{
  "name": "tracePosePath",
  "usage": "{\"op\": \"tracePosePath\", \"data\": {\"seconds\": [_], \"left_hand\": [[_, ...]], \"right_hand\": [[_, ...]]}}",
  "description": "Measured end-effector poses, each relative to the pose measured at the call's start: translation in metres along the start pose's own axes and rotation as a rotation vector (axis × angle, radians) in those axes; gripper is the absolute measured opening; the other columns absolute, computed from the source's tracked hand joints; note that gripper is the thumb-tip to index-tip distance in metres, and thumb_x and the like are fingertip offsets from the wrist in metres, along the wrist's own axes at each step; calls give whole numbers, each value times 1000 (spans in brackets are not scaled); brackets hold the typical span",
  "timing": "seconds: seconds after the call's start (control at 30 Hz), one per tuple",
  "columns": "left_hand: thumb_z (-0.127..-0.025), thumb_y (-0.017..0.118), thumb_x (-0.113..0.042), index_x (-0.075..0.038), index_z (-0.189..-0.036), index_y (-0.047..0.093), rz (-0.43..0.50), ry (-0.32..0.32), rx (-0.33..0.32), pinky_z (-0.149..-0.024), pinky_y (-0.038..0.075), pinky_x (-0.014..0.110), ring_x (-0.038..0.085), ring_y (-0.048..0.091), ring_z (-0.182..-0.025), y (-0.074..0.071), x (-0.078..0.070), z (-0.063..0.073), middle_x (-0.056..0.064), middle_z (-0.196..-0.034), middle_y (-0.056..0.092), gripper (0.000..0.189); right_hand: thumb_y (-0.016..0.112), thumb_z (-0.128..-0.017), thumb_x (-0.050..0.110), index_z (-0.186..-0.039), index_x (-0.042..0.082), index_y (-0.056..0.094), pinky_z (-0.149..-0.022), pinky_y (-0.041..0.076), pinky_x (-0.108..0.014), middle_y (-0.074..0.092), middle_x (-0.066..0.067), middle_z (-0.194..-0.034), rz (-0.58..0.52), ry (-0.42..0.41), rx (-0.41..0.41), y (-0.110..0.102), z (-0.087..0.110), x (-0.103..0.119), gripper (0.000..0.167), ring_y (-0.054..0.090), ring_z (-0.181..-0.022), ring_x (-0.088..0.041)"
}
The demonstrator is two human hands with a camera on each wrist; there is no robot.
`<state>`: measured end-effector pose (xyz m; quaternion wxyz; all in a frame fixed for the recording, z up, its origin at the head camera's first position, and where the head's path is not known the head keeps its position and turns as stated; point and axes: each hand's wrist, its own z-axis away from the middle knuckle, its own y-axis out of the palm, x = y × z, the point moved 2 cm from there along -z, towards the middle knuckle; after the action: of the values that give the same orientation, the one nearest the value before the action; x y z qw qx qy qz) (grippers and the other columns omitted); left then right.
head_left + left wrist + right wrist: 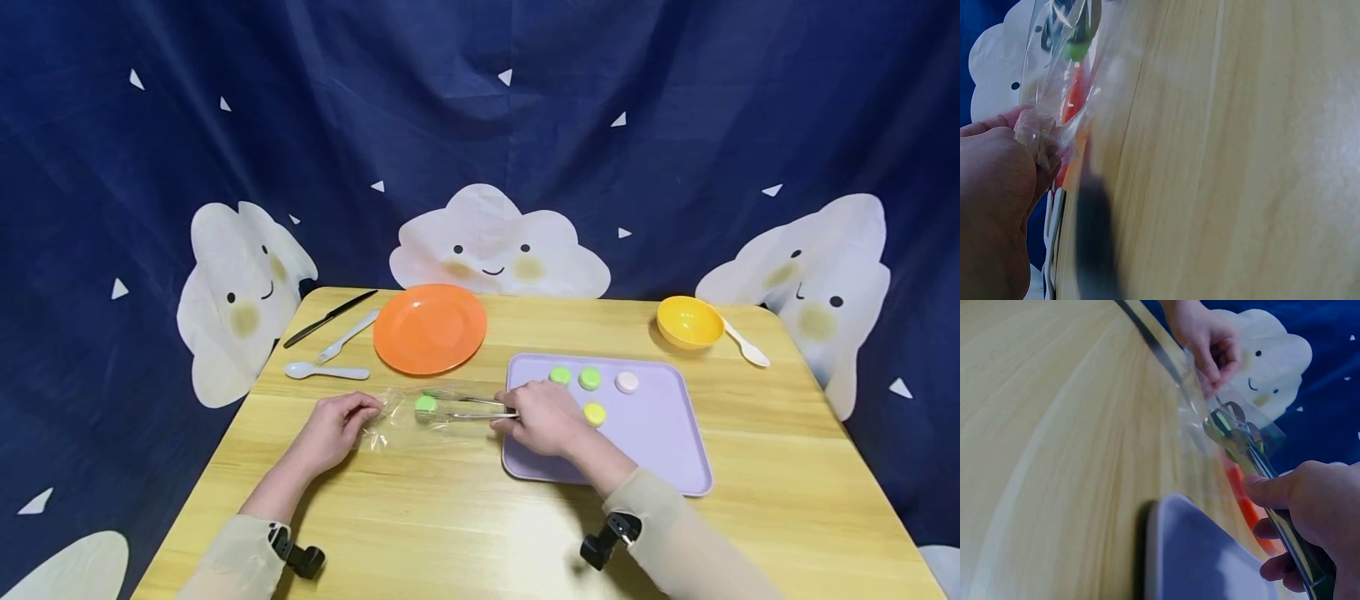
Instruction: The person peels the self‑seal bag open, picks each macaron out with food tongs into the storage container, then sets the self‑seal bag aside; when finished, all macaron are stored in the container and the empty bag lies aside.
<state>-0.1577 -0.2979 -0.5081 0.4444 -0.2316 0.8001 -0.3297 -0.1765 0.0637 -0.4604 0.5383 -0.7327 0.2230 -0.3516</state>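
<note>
My left hand (333, 429) pinches one end of a clear plastic bag (390, 429) above the table, left of centre. With my right hand (546, 419) I grip metal tongs (480, 413), which point left and reach inside the bag. Between the tong tips is a green macaron-like disc (426, 404), within the bag. The right wrist view shows the tongs (1254, 453) running from my right hand into the film. In the left wrist view the bag (1044, 134) is bunched at my left fingertips. Whether the disc touches the bag's film I cannot tell.
A purple tray (645, 458) under my right hand bears several green, yellow and pale pink discs. Behind the bag lies an orange plate (430, 329). Left are a black knife (330, 318), a fork (348, 336) and a spoon (326, 371). A yellow bowl (688, 323) and white spoon (747, 346) are back right.
</note>
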Motion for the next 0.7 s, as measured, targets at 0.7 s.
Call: {"op": "tracePosePath", "data": {"seconds": [0.7], "left_hand": [[-94, 75, 9, -9, -101, 78, -17, -4, 8, -73, 61, 29, 16, 74, -90, 0, 1, -1, -1, -101, 78, 19]], "right_hand": [[87, -88, 38, -107, 19, 82, -57, 47, -39, 70, 11, -78, -15, 120, -128, -67, 91, -57, 26, 59, -68, -14]]}}
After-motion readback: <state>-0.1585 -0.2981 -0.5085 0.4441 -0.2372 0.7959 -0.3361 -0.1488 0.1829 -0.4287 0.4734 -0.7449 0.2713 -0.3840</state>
